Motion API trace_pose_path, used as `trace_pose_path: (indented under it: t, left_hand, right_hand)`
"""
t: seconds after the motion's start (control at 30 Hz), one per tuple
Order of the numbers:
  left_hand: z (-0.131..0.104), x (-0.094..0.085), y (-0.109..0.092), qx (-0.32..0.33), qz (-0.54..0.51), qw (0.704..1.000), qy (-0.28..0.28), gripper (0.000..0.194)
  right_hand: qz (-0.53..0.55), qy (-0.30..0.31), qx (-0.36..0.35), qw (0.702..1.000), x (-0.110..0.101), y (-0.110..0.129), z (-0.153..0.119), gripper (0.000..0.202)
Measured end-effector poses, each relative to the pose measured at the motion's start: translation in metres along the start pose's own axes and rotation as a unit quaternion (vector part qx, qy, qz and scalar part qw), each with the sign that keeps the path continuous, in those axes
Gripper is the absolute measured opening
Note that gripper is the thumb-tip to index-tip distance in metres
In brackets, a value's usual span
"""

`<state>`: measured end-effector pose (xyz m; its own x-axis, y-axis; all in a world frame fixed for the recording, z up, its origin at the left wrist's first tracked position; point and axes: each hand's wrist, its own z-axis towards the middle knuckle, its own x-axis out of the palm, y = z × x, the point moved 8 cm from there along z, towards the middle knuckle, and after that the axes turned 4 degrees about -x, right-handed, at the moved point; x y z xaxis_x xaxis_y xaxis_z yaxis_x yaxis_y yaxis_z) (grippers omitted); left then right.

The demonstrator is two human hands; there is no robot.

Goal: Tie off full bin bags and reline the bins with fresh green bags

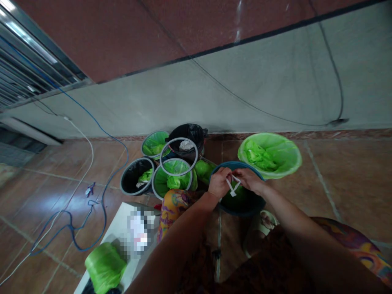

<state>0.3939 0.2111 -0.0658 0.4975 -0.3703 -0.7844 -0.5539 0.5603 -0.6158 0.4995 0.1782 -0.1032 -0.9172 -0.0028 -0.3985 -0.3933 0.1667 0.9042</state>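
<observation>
Both hands meet above a dark teal bin (245, 210) that stands on the floor between the knees. My left hand (219, 183) pinches one side of a thin white strip (234, 188), which hangs in a loop with a small squared end. My right hand (250, 179) is closed at the other side of the same strip, fingertips close to those of the left. Something dark green shows dimly inside the bin; its details are lost in shadow.
Around stand a green-lined bin (269, 155), a black-lined bin (137, 176), another green-lined bin (172, 179) with a loose grey ring (179, 139) over it, and several more. A green bag roll (105, 267) lies on a white surface (118, 222). A blue cable (104, 204) crosses the floor.
</observation>
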Motion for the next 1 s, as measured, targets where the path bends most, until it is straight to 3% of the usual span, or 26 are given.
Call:
trace_pose_path:
  t: [0.07,0.2,0.27,0.43,0.6,0.7,0.8,0.9,1.0]
  left_hand:
    - [0.001,0.002,0.0,0.002,-0.003,1.0,-0.002,0.012]
    - [0.002,0.004,-0.001,-0.001,0.012,1.0,-0.002,0.01]
    - [0.003,0.002,0.001,-0.016,0.017,1.0,-0.012,0.01]
    - [0.003,0.003,0.006,-0.03,0.003,0.999,-0.013,0.014]
    - [0.003,0.008,0.006,-0.024,0.029,0.999,0.001,0.014]
    - [0.004,0.008,0.004,-0.016,0.052,0.998,0.012,0.014]
    - [0.003,0.009,-0.001,0.009,0.072,0.997,0.04,0.013]
    - [0.003,0.011,-0.002,0.022,0.077,0.995,0.059,0.011]
    - [0.003,0.011,0.002,0.015,0.062,0.996,0.065,0.01]
  right_hand:
    - [-0.106,-0.026,-0.015,0.994,-0.007,0.004,0.001,0.021]
    - [-0.274,-0.074,-0.088,0.955,-0.013,0.021,0.002,0.018]
    - [-0.269,-0.089,-0.099,0.954,-0.012,0.024,0.001,0.019]
    - [-0.141,-0.115,-0.043,0.982,-0.015,0.013,0.001,0.021]
    - [-0.137,-0.143,0.016,0.98,-0.028,0.015,-0.001,0.023]
    - [-0.113,-0.107,0.048,0.987,-0.03,0.014,-0.001,0.023]
    - [-0.105,-0.019,0.056,0.993,-0.024,0.011,0.001,0.023]
    - [-0.171,0.062,0.038,0.983,-0.017,0.011,0.0,0.025]
    - [-0.271,0.092,0.039,0.957,-0.02,0.013,-0.004,0.027]
